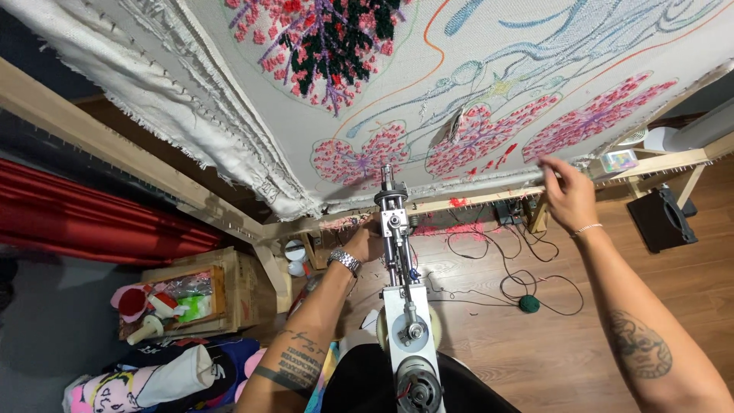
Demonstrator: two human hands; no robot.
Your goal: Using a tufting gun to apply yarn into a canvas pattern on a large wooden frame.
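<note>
A large white tufting cloth [474, 84] is stretched on a wooden frame [489, 200], with pink, purple and black tufted flowers and blue drawn outlines. A white and metal tufting gun [399, 260] points at the cloth's lower edge. My left hand [365, 242], with a metal watch on the wrist, grips the gun near its front. My right hand [566, 191] is raised to the right, fingers spread against the bottom rail of the frame, holding nothing.
A wooden crate [200, 294] of yarn cones stands lower left beside a red curtain [92, 214]. Black cables [527, 252] and a dark green yarn ball [529, 304] lie on the wood floor. A black box [662, 219] sits at right.
</note>
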